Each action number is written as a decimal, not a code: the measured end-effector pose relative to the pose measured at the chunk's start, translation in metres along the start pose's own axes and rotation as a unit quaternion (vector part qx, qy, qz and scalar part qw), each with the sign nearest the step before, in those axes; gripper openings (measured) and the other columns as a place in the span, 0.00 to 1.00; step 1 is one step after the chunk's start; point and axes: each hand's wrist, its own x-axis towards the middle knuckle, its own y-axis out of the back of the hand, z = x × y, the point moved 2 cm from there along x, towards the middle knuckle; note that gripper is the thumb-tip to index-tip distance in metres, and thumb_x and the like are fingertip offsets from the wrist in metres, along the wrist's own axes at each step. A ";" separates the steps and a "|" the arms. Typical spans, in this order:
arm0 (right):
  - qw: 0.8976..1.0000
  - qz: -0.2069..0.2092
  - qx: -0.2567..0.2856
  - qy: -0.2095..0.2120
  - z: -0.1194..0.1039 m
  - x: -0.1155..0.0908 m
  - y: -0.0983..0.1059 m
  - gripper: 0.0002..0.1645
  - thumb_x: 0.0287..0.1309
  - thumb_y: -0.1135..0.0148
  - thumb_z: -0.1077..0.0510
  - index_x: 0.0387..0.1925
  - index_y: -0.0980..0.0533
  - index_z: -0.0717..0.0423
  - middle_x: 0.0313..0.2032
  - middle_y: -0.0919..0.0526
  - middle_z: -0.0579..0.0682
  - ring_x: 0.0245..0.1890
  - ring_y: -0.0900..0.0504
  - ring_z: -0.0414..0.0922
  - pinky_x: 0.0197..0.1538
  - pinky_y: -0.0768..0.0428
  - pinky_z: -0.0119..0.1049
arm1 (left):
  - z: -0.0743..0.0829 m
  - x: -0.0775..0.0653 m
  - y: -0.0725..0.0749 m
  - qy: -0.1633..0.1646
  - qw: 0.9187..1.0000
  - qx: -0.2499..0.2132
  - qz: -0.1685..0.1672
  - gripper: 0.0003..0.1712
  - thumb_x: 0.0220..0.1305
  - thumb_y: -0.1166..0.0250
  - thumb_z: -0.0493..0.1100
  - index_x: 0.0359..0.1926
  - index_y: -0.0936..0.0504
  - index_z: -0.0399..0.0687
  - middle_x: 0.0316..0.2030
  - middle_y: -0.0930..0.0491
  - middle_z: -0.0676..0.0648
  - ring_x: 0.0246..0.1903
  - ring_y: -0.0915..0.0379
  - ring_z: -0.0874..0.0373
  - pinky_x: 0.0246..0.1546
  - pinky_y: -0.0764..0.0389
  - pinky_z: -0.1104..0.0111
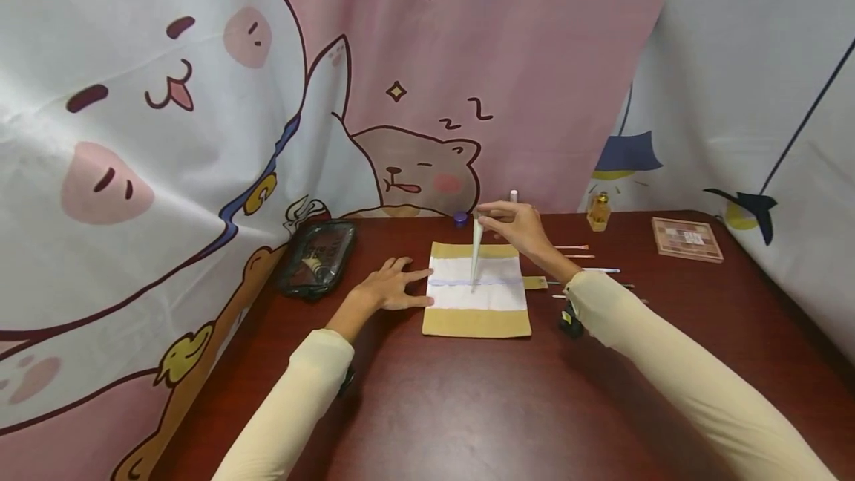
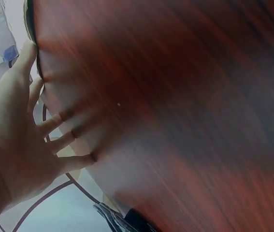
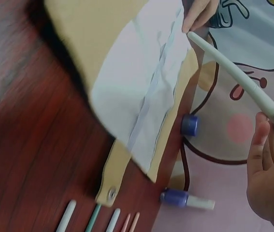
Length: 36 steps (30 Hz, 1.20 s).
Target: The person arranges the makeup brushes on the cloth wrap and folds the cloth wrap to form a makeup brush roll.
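A tan and white cloth wrap [image 1: 477, 324] lies spread flat on the dark red table, its snap strap [image 1: 536, 283] sticking out to the right. My left hand [image 1: 390, 286] rests beside it with spread fingers, thumb and index touching its left edge. Above the wrap, my right hand [image 1: 517, 225] pinches a long white tapered stick [image 1: 476, 251], like a brush handle, by its thicker end. The thin end points down at the wrap's white middle. In the right wrist view the stick [image 3: 233, 72] slants across, its thick end partly hidden by the fingers.
Several thin sticks [image 1: 601, 270] lie right of the wrap. Behind it stand a purple-blue round container [image 1: 461, 219] and a small bottle with a white cap [image 1: 513, 196]. A perfume bottle [image 1: 599, 212] and a palette [image 1: 687, 238] are back right; a dark pouch [image 1: 317, 258] is left.
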 end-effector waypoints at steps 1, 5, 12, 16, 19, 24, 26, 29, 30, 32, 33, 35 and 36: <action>1.000 0.002 0.000 0.002 0.000 0.002 -0.003 0.19 0.66 0.28 0.57 0.56 0.15 0.56 0.47 0.10 0.58 0.44 0.11 0.61 0.36 0.13 0.37 | 0.000 0.001 0.000 0.001 1.000 0.000 0.000 0.47 0.65 0.48 0.82 0.80 0.44 0.79 0.80 0.49 0.43 0.78 0.53 0.43 0.66 0.32 0.40; 1.000 0.000 0.007 -0.001 0.001 0.011 -0.016 0.18 0.65 0.28 0.59 0.55 0.14 0.56 0.47 0.10 0.58 0.44 0.11 0.62 0.35 0.13 0.36 | 0.000 0.004 0.001 0.007 1.000 0.000 -0.002 0.47 0.63 0.48 0.82 0.80 0.43 0.79 0.80 0.49 0.44 0.78 0.53 0.43 0.66 0.31 0.40; 1.000 0.000 0.014 -0.012 0.006 0.026 -0.042 0.17 0.64 0.27 0.61 0.53 0.13 0.58 0.44 0.10 0.58 0.38 0.09 0.51 0.40 0.13 0.53 | -0.002 0.000 0.003 0.007 1.000 0.001 0.007 0.47 0.62 0.47 0.83 0.79 0.41 0.81 0.80 0.48 0.45 0.78 0.52 0.43 0.65 0.32 0.38; 1.000 0.006 0.011 -0.020 0.009 0.030 -0.052 0.16 0.63 0.27 0.63 0.52 0.13 0.59 0.45 0.10 0.60 0.40 0.10 0.60 0.41 0.14 0.56 | -0.001 0.001 0.002 0.001 1.000 0.000 0.010 0.47 0.62 0.47 0.84 0.79 0.41 0.81 0.80 0.47 0.44 0.78 0.51 0.43 0.65 0.32 0.38; 1.000 0.012 0.002 -0.025 0.011 0.031 -0.056 0.16 0.63 0.27 0.63 0.52 0.13 0.58 0.45 0.10 0.60 0.38 0.10 0.61 0.41 0.15 0.57 | -0.001 0.002 0.001 -0.003 1.000 0.002 0.010 0.47 0.62 0.46 0.83 0.79 0.41 0.81 0.79 0.46 0.44 0.77 0.50 0.42 0.64 0.31 0.37; 0.999 0.013 -0.033 -0.028 0.012 0.033 -0.062 0.15 0.63 0.27 0.63 0.51 0.12 0.56 0.42 0.09 0.58 0.32 0.09 0.50 0.40 0.14 0.55 | -0.001 0.003 0.000 -0.005 1.000 0.003 0.013 0.47 0.62 0.46 0.83 0.79 0.41 0.81 0.79 0.46 0.44 0.77 0.50 0.43 0.64 0.30 0.38; 0.999 0.008 -0.045 -0.029 0.012 0.033 -0.063 0.15 0.63 0.26 0.62 0.51 0.12 0.56 0.41 0.09 0.57 0.32 0.09 0.49 0.39 0.13 0.52 | 0.000 0.002 0.001 -0.005 1.000 0.003 0.014 0.47 0.62 0.47 0.83 0.79 0.41 0.81 0.80 0.47 0.44 0.78 0.51 0.43 0.64 0.31 0.38; 0.998 0.000 -0.062 -0.031 0.013 0.035 -0.065 0.15 0.62 0.26 0.62 0.51 0.12 0.55 0.42 0.09 0.56 0.35 0.09 0.51 0.37 0.13 0.46 | -0.001 0.002 0.000 -0.004 1.000 0.007 0.014 0.47 0.62 0.47 0.84 0.79 0.42 0.81 0.80 0.47 0.44 0.78 0.51 0.43 0.65 0.30 0.39; 0.997 -0.006 -0.068 -0.031 0.013 0.036 -0.066 0.15 0.62 0.26 0.62 0.51 0.12 0.55 0.42 0.09 0.56 0.37 0.09 0.53 0.37 0.13 0.43 | -0.001 0.002 0.000 -0.004 1.000 0.009 0.014 0.47 0.62 0.48 0.84 0.79 0.42 0.81 0.80 0.47 0.44 0.78 0.51 0.43 0.64 0.30 0.39; 0.996 -0.017 -0.082 -0.031 0.013 0.037 -0.068 0.15 0.62 0.26 0.61 0.51 0.12 0.54 0.43 0.09 0.55 0.40 0.09 0.53 0.36 0.13 0.39 | -0.001 0.002 0.000 -0.003 1.000 0.012 0.014 0.47 0.62 0.48 0.84 0.79 0.42 0.82 0.80 0.47 0.44 0.78 0.51 0.43 0.64 0.30 0.40; 0.995 -0.023 -0.087 -0.032 0.014 0.038 -0.070 0.15 0.62 0.26 0.61 0.51 0.12 0.54 0.44 0.09 0.55 0.41 0.09 0.53 0.37 0.14 0.37 | -0.001 0.002 0.000 -0.002 1.000 0.012 0.013 0.47 0.62 0.48 0.84 0.79 0.42 0.82 0.80 0.47 0.44 0.78 0.51 0.44 0.64 0.29 0.40; 0.994 -0.033 -0.098 -0.034 0.015 0.039 -0.072 0.15 0.62 0.25 0.60 0.51 0.12 0.54 0.45 0.09 0.55 0.41 0.09 0.51 0.37 0.14 0.36 | -0.001 0.002 0.000 -0.002 1.000 0.012 0.011 0.47 0.62 0.48 0.84 0.79 0.42 0.81 0.80 0.47 0.44 0.78 0.51 0.44 0.64 0.29 0.40; 0.994 -0.036 -0.099 -0.037 0.016 0.039 -0.073 0.16 0.62 0.25 0.59 0.51 0.12 0.54 0.44 0.09 0.55 0.41 0.09 0.51 0.37 0.14 0.37 | -0.001 0.003 0.001 -0.003 1.000 0.011 0.011 0.47 0.62 0.47 0.83 0.79 0.42 0.81 0.80 0.47 0.44 0.78 0.51 0.43 0.64 0.29 0.40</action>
